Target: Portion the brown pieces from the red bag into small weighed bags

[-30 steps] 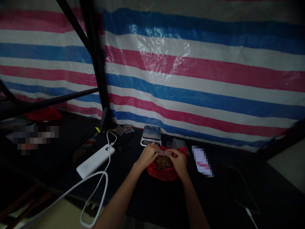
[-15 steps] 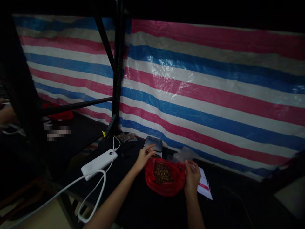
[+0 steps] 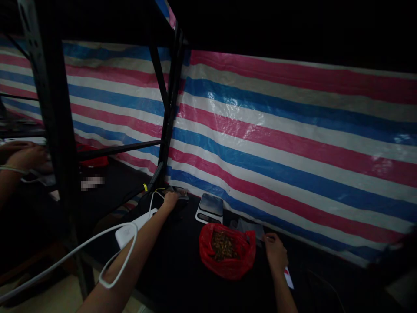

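Left grip: at the back of the worktop, pressed down on a small heap of packets, with the fingers turned away and hidden, so whether it pinches anything cannot be told. The packets lie directly ahead of this grip and under its fingertips; their long axis cannot be made out in the dim light. Right grip: empty, fingers loosely spread, resting low on the worktop, well apart from the packets. A clear plastic bag lies just beside it, up and to its left. The left grip is the nearer to the packets; the right grip is the nearer to the clear bag. Between the two grips sits a red plastic bag, open at the top and holding brown granules. Behind it stands a small digital scale. Left forearm: crosses the worktop on a diagonal, covering part of a white power bank. A white cable loops beside it. A white slip lies by the right grip. To the far left, behind a black shelf upright, a co-worker's hand rests apart from all of this. A striped tarp hangs behind.
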`<state>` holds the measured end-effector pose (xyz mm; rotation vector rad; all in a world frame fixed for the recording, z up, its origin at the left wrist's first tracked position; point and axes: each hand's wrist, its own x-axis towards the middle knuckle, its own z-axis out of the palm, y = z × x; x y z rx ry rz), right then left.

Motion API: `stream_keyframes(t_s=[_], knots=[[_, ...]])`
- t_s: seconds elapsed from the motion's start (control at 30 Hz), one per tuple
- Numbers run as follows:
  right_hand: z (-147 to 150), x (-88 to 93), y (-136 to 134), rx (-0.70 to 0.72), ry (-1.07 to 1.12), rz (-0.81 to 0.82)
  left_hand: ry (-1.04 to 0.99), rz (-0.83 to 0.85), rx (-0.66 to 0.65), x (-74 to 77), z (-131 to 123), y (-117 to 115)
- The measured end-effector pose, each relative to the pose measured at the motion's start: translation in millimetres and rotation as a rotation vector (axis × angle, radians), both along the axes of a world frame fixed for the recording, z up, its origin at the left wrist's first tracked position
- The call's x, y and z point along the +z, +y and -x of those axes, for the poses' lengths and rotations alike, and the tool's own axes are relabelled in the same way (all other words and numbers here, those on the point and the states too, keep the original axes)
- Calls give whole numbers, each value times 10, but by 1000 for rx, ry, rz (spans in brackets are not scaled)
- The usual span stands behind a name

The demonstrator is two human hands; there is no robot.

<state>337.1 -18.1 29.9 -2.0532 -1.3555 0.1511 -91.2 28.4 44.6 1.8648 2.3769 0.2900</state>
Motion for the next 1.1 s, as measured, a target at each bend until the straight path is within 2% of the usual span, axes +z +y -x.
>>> stream_keyframes(t_s=[0.23, 0.33, 0.43, 0.53, 0.6, 0.63, 0.67, 0.73, 0.77, 0.83, 0.93, 1.1], knots=[[39, -50, -68, 93, -239, 113, 21, 83, -46, 82, -32, -14], [49, -68, -100, 101, -324, 46, -15, 40, -52, 160, -37, -53], [110, -3, -133, 79, -338, -66, -63, -30, -47, 273, -2, -71], [289, 151, -156, 67, -216, -265, -118, -125, -46, 405, -7, -73], [489, 265, -164, 158, -80, -411, -159, -201, -83, 472, -115, -100], [611, 313, -168, 249, 6, -458, -178, -238, -115, 489, -215, -130], [741, 352, -174, 363, 107, -467, -203, -282, -162, 492, -344, -174], [1010, 398, -196, 547, 316, -373, -251, -364, -270, 453, -670, -303], [1136, 405, -211, 620, 420, -309, -333, -473, -379, 415, -846, -384], [1339, 390, -248, 734, 589, -236, -441, -565, -569, 327, -1172, -556], [1467, 318, -294, 725, 705, -287, -471, -560, -719, 233, -1483, -761], [1312, 131, -285, 659, 808, -274, -430, -460, -837, 257, -1557, -832]])
